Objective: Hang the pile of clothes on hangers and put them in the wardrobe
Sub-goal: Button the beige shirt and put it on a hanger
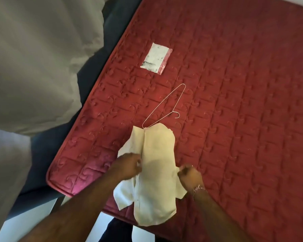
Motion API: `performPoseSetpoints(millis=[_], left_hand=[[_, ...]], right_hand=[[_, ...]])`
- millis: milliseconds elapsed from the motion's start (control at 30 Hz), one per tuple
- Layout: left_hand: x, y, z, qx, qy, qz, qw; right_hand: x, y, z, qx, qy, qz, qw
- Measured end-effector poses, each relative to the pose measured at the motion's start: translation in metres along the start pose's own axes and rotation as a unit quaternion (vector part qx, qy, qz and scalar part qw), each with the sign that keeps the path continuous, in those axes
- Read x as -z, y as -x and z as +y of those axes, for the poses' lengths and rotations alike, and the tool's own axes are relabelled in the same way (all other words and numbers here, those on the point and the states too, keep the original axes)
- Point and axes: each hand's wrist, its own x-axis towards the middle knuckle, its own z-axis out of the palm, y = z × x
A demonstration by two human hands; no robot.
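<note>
A cream-white garment (156,168) lies lengthwise near the front edge of a red quilted mattress (234,102), its lower end hanging over the edge. My left hand (129,165) pinches the cloth at its left side. My right hand (189,175), with a bracelet on the wrist, grips the cloth's right edge. A thin wire hanger (164,107) lies flat on the mattress just beyond the garment, one corner touching or slightly under the garment's far end, hook pointing right.
A flat white packet in a clear bag (156,57) rests farther back on the mattress. A grey curtain or sheet (33,58) hangs at the left. A dark bed base (47,154) shows along the mattress's left edge, with pale floor below.
</note>
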Motion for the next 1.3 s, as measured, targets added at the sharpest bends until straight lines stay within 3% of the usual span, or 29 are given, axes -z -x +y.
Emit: performPoseSetpoints(millis=[67, 200, 267, 367, 400, 467, 500, 567, 633, 700, 767, 833, 867, 900, 933, 1000, 1033, 1067, 1133, 1167, 1200, 1233, 1300], left_hand=[[0.005, -0.048, -0.006, -0.015, 0.089, 0.104, 0.99], [0.03, -0.144, -0.007, 0.025, 0.167, 0.229, 0.959], [0.036, -0.187, -0.011, 0.054, 0.162, 0.236, 0.957], [0.023, -0.235, -0.017, 0.053, 0.091, 0.15, 0.983], [0.017, -0.24, -0.017, 0.051, 0.046, 0.134, 0.989], [0.008, -0.241, -0.018, 0.055, 0.037, 0.147, 0.987], [0.011, -0.24, -0.02, 0.063, 0.055, 0.166, 0.983], [0.02, -0.232, -0.028, 0.095, 0.074, 0.208, 0.971], [0.029, -0.226, -0.044, 0.105, 0.08, 0.203, 0.97], [0.031, -0.217, -0.057, 0.07, 0.11, 0.157, 0.979], [0.024, -0.205, -0.056, 0.015, 0.172, 0.099, 0.98], [0.011, -0.185, -0.044, -0.034, 0.184, 0.027, 0.982], [0.002, -0.177, -0.04, -0.043, 0.173, 0.004, 0.984], [-0.007, -0.169, -0.038, -0.051, 0.141, -0.025, 0.988], [-0.017, -0.166, -0.044, -0.037, 0.087, -0.069, 0.993], [-0.029, -0.159, -0.058, 0.017, -0.028, -0.157, 0.987], [-0.029, -0.156, -0.063, 0.037, -0.071, -0.163, 0.983], [-0.025, -0.161, -0.066, 0.054, -0.084, -0.113, 0.988], [-0.006, -0.173, -0.057, 0.064, -0.007, 0.105, 0.992], [0.005, -0.183, -0.05, 0.048, 0.048, 0.221, 0.973], [0.012, -0.198, -0.037, 0.035, 0.088, 0.282, 0.955], [0.017, -0.214, -0.023, 0.028, 0.115, 0.272, 0.955], [0.012, -0.241, 0.006, 0.018, 0.066, 0.176, 0.982]], right_hand=[[0.0, -0.04, -0.026, 0.02, -0.068, 0.064, 0.995], [-0.018, -0.132, -0.071, 0.049, -0.172, 0.144, 0.973], [-0.025, -0.156, -0.09, 0.019, -0.265, 0.098, 0.959], [-0.051, -0.168, -0.099, -0.012, -0.197, -0.058, 0.979], [-0.055, -0.164, -0.099, -0.006, -0.149, -0.032, 0.988], [-0.053, -0.152, -0.094, 0.02, -0.153, 0.116, 0.981], [-0.043, -0.144, -0.092, 0.039, -0.201, 0.195, 0.959], [-0.012, -0.115, -0.087, 0.125, -0.293, 0.348, 0.882], [0.015, -0.084, -0.084, 0.229, -0.315, 0.4, 0.83], [0.013, -0.059, -0.07, 0.287, -0.253, 0.377, 0.843], [-0.02, -0.049, -0.031, 0.278, -0.176, 0.287, 0.9], [-0.059, -0.037, 0.01, 0.182, -0.14, 0.115, 0.966], [-0.074, -0.03, 0.027, 0.126, -0.133, 0.04, 0.982], [-0.083, -0.025, 0.041, 0.086, -0.138, 0.016, 0.987], [-0.086, -0.022, 0.049, 0.065, -0.156, 0.042, 0.985], [-0.074, -0.021, 0.046, 0.059, -0.192, 0.17, 0.965], [-0.065, -0.024, 0.039, 0.072, -0.188, 0.234, 0.951], [-0.055, -0.032, 0.029, 0.082, -0.179, 0.283, 0.939], [-0.037, -0.056, 0.004, 0.109, -0.167, 0.314, 0.928], [-0.031, -0.069, -0.009, 0.127, -0.153, 0.297, 0.934], [-0.027, -0.086, -0.018, 0.138, -0.117, 0.257, 0.949], [-0.025, -0.103, -0.026, 0.136, -0.048, 0.209, 0.967], [-0.028, -0.13, -0.033, 0.106, 0.096, 0.137, 0.98]])
